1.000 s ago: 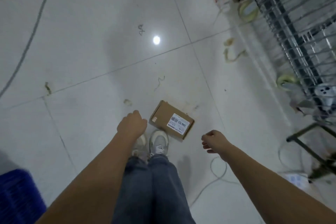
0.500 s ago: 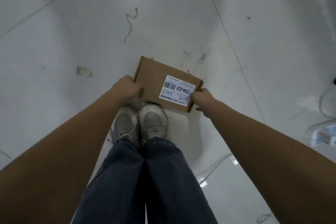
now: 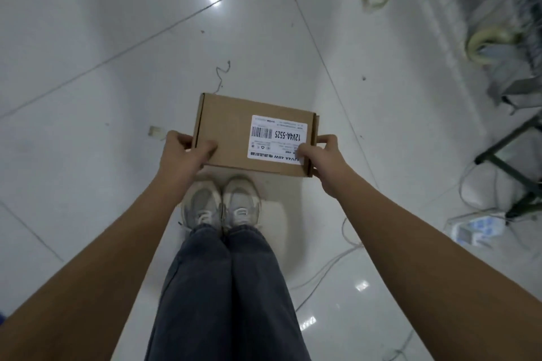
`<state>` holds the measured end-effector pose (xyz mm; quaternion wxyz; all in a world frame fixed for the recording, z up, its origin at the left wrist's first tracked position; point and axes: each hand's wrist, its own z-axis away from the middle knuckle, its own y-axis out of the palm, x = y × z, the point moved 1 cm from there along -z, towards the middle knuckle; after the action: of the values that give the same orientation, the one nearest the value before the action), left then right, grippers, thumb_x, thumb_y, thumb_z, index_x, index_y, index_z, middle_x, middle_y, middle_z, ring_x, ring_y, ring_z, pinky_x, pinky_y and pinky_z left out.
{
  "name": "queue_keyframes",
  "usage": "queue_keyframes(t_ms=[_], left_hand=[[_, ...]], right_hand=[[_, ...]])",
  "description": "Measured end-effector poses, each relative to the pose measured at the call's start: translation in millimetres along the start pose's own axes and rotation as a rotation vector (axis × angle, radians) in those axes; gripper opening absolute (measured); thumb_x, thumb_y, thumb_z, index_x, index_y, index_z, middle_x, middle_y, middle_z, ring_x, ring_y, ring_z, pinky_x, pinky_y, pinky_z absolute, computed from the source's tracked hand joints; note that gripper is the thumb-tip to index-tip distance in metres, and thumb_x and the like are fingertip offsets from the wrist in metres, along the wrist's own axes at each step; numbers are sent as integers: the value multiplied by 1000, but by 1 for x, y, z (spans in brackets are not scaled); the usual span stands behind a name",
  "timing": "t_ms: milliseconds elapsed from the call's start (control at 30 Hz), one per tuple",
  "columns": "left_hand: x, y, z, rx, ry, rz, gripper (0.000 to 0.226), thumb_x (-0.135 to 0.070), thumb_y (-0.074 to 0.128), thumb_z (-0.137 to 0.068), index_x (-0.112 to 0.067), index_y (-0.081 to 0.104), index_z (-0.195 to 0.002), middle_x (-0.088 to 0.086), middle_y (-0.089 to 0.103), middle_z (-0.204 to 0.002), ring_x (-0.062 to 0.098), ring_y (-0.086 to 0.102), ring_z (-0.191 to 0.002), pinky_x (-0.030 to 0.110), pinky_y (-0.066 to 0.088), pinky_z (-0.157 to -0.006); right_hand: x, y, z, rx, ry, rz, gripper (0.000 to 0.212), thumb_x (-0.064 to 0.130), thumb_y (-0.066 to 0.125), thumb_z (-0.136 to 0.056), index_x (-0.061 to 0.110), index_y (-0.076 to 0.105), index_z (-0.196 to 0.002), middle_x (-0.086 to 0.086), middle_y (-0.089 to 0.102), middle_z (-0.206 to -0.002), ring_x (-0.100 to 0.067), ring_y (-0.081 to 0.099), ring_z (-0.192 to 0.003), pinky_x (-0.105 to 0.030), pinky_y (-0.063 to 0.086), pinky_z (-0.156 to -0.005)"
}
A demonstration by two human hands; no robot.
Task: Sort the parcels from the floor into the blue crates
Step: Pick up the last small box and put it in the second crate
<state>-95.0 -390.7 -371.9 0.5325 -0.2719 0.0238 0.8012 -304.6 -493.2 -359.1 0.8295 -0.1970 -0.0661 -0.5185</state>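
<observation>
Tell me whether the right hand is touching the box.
Touching. The head view shows the right hand pinching the box at its right end, thumb on the label.

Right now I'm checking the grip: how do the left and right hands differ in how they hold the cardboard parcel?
The left hand holds the cardboard parcel at its bare end; the right hand holds the end with the white label. The left thumb lies on plain cardboard; the right thumb covers the label's corner. Both grip the near corners, thumbs on top, fingers curled around the sides.
</observation>
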Motion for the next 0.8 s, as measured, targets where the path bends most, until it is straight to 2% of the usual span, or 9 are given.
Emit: queue_keyframes(t_ms=[100, 200, 267, 333, 467, 600, 700, 800], left_hand=[[-40, -31, 38, -27, 133, 204, 41, -14, 67, -85, -7, 44, -118, 5, 51, -111, 21, 59, -99, 36, 54, -84], [-75, -70, 69, -31, 187, 310, 52, -11, 66, -85, -10, 44, -133, 2, 55, -119, 12, 61, -95, 29, 52, -86], [-93, -102, 88, -34, 205, 431, 50, -8, 65, -85, -12, 49, -133, 3, 60, -121, 16, 62, -102, 29, 50, -89], [-108, -133, 109, -37, 210, 548, 47, -9, 63, -86, -12, 53, -131, 3, 63, -121, 16, 63, -103, 30, 50, -91], [-122, -180, 153, -57, 231, 712, 41, -10, 59, -87, -14, 56, -128, -2, 67, -115, 6, 67, -92, 26, 55, -86], [-121, -212, 183, -97, 249, 839, 39, -9, 57, -86, -18, 60, -124, -3, 70, -105, 5, 69, -83, 31, 49, -86], [-110, -232, 191, -157, 293, 958, 30, -7, 55, -88, -24, 63, -112, -9, 73, -89, 3, 70, -78, 29, 49, -79], [-86, -241, 198, -212, 296, 1051, 31, -13, 56, -89, -26, 63, -116, -8, 72, -98, 8, 67, -90, 29, 50, -83]], right_hand=[[37, 2, 49, 49, -99, -93, 43, -2, 55, -81, 15, 34, -114, -10, 62, -101, -22, 57, -85, -34, 45, -78], [68, 9, 98, 126, -211, -79, 52, -4, 58, -83, 19, 36, -125, -7, 65, -110, -20, 63, -94, -32, 50, -81], [85, 17, 130, 206, -263, -29, 64, -2, 65, -81, 21, 38, -135, -6, 66, -116, -21, 64, -105, -33, 54, -82], [106, 25, 162, 263, -317, 26, 71, 2, 70, -79, 24, 39, -139, -4, 67, -117, -20, 65, -108, -35, 57, -83], [153, 39, 220, 329, -468, 86, 68, 9, 73, -77, 30, 44, -135, 0, 67, -118, -19, 64, -109, -42, 54, -91], [180, 60, 255, 389, -560, 122, 60, 22, 73, -68, 35, 52, -123, 4, 70, -112, -16, 66, -107, -42, 53, -93], [182, 84, 261, 472, -569, 120, 62, 23, 71, -67, 28, 52, -126, 1, 70, -114, -19, 65, -109, -36, 54, -86], [172, 105, 261, 519, -533, 94, 63, 20, 69, -70, 21, 51, -130, -1, 69, -116, -18, 67, -106, -32, 55, -81]])
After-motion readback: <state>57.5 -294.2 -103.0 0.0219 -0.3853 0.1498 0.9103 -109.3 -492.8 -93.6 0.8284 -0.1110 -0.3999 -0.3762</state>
